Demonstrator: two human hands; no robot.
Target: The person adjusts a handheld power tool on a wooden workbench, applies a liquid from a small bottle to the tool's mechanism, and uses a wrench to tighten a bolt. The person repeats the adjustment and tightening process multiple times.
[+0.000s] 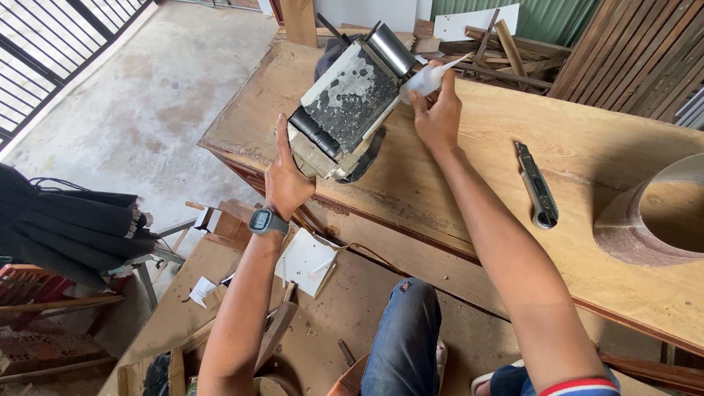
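Note:
A belt sander [350, 110] lies tipped up on its side on the wooden workbench [469, 147], its worn grey base plate and black roller facing me. My left hand [284, 176], with a watch on the wrist, steadies the near end of the sander. My right hand [438, 110] holds a small white squeeze bottle [429, 77] with its nozzle pointing away, right beside the sander's upper edge.
A utility knife [537, 187] lies on the bench to the right. A sanding belt loop [653, 213] stands at the right edge. Wood offcuts are piled at the back. Below are a low board with white paper scraps [306, 260], my knee in jeans, and dark cloth on the left.

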